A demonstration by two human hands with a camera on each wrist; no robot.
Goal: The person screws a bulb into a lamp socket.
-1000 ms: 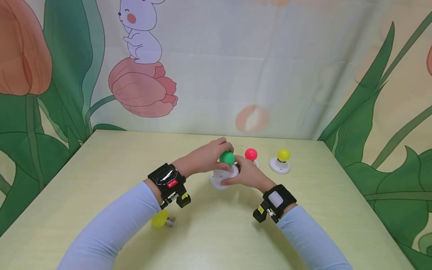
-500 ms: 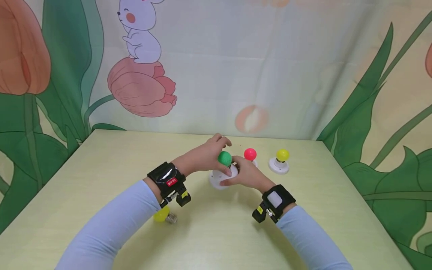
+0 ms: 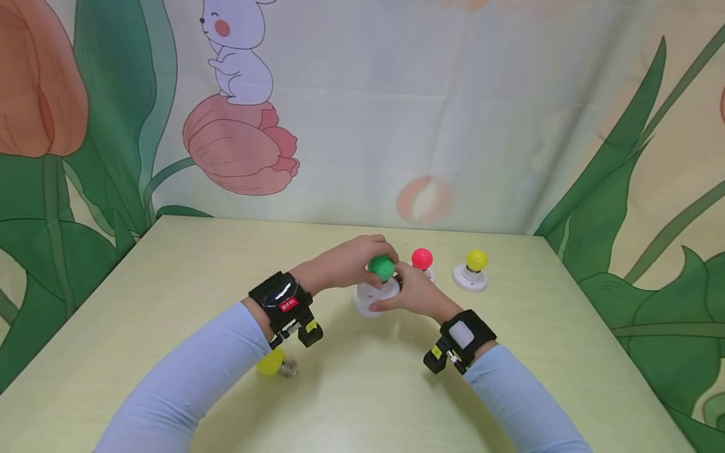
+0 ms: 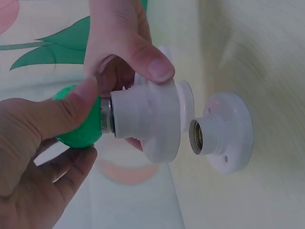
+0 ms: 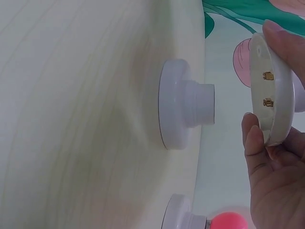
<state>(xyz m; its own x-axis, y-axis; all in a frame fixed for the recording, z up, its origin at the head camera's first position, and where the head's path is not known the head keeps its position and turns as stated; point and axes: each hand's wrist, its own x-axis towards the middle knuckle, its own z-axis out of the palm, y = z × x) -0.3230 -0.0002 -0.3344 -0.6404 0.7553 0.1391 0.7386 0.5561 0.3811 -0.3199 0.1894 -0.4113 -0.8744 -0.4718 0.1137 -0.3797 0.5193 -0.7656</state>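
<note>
Both arms come forward and slant inward, the left arm (image 3: 189, 377) and the right arm (image 3: 523, 399) each in a pale blue sleeve ending short of the wrist. The left hand (image 3: 352, 261) grips with its back uppermost, left thumb (image 4: 66, 112) laid along one side and the fingers (image 4: 76, 172) bent in opposite. Slightly lower, the right hand (image 3: 418, 292) pinches between right thumb (image 5: 286, 45) and fingertips. They're so close I can't tell if they touch.
</note>
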